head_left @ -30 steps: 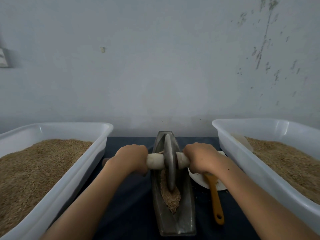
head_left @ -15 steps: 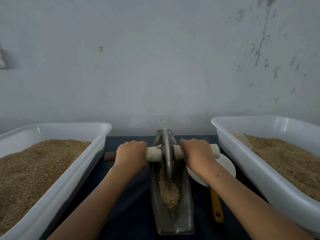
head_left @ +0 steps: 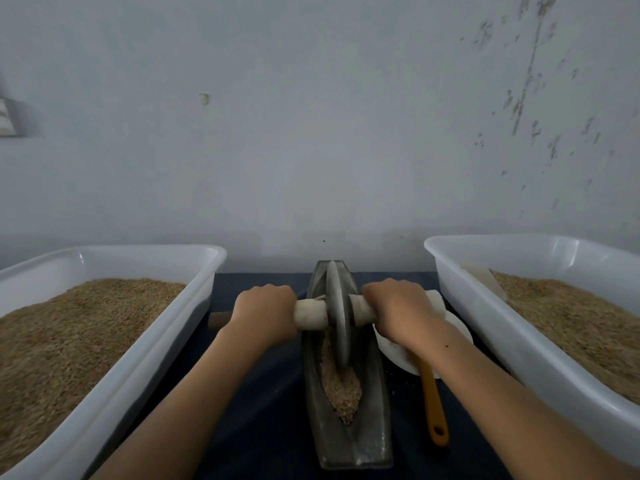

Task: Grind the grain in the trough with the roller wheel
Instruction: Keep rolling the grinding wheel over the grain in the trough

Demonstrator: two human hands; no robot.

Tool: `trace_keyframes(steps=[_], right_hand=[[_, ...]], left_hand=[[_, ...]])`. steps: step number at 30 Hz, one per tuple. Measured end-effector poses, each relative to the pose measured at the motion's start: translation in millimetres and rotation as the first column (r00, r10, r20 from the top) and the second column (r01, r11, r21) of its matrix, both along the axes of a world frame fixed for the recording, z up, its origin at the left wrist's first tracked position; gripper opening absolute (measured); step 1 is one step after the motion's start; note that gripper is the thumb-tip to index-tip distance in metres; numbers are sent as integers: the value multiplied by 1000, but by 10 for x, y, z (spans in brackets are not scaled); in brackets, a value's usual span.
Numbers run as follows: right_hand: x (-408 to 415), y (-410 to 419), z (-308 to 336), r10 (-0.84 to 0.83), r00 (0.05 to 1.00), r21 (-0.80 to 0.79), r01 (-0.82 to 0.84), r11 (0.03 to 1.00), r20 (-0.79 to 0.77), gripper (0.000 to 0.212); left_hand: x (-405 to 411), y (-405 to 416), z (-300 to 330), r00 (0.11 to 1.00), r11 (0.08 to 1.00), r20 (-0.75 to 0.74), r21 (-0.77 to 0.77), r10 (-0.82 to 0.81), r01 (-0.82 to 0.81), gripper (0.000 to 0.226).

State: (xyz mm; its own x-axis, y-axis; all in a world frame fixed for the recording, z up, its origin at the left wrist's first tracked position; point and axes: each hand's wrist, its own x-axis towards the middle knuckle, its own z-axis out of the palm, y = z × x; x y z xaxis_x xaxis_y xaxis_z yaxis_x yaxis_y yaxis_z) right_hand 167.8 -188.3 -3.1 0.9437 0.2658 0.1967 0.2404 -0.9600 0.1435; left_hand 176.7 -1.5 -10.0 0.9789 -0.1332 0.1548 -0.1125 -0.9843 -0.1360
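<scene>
Fingers of both hands are curled tight round the pale wooden axle (head_left: pixel 311 312) that runs through the roller wheel (head_left: pixel 336 315): your left hand (head_left: pixel 265 315) grips it just left of the disc, your right hand (head_left: pixel 401 311) just right of it. Neither hand holds anything else.

Since a second ago you have pushed the wheel away from you, up the trough (head_left: pixel 346 441) toward the wall; it now stands upright in the far half of the channel, in the middle of the frame. That leaves the grain (head_left: pixel 341 389) lying bare behind it, heaped in the near half and running to a point toward you. It looks coarse, so I judge the grinding is under way, not finished; the stroke seems near its far end, and the return pull toward you should carry the disc back over the heap.

Mind your edges. The left bin (head_left: pixel 145 358), full of grain, sits close to the dark left tip of the axle (head_left: pixel 219 319), and the right bin (head_left: pixel 485 327) sits just beside the right tip; there is little sideways room, so keep the axle square to the trough. Under your right wrist a white dish (head_left: pixel 394 355) and an orange handle (head_left: pixel 433 410) lie on the dark tabletop (head_left: pixel 263 410) right beside the trough. Open room lies along the channel itself, with the near end free of grain.
</scene>
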Motion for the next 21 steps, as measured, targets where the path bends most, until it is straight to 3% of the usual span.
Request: trace_keyframes(steps=[3,6,9,12,16,21], right_hand=[[33,5,-110,3,990,64,-12,998,142,12],[44,-11,-134,-3,990,75,-8,997,142,11],[40,-35,-29,-1,1000,12,1,1000,-22,19],[19,-61,72,15,982,-45,-23,999,-188,17],[-6,-84,94,16,957,-66,-36,997,-290,31],[14,-37,22,-4,996,-31,1,1000,-89,13]], left_hand=[[2,-26,-60,990,1000,139,-17,2,0,22],[-2,-33,-89,981,999,193,-30,-26,32,21],[0,-18,-62,993,1000,113,7,-23,22,25],[-8,7,11,997,999,-62,16,-37,38,34],[9,38,59,974,999,-222,-9,-47,46,43],[8,17,2,999,999,-11,6,-40,40,31]])
